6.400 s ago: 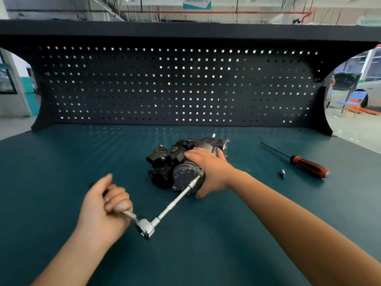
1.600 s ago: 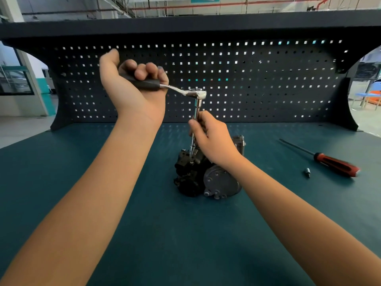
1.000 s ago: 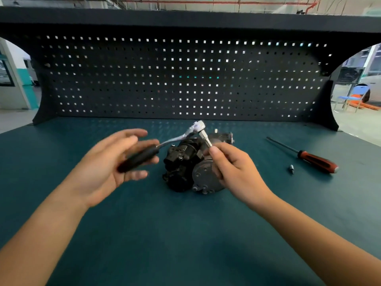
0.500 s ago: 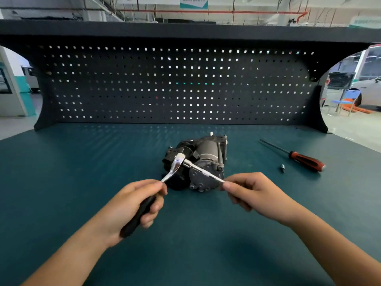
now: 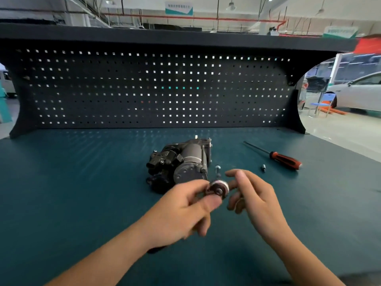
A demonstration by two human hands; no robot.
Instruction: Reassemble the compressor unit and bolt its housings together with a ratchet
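Observation:
The dark compressor unit (image 5: 181, 162) lies on its side on the green bench top (image 5: 72, 193), with nothing touching it. In front of it my left hand (image 5: 181, 213) grips the ratchet (image 5: 217, 189). Its round head faces me and the short extension sticks up behind it. Most of the black handle is hidden under my palm. My right hand (image 5: 253, 197) hovers just right of the ratchet head with loosely bent, spread fingers. Motion blur hides whether its fingertips touch the head.
A red-handled screwdriver (image 5: 285, 160) lies to the right of the compressor, and a small metal bit (image 5: 263, 167) sits near it. A black pegboard (image 5: 154, 89) walls off the back of the bench.
My left hand has turned the ratchet so that its head faces me. My right hand has let go of the extension tip and moved beside the head. The compressor has not moved.

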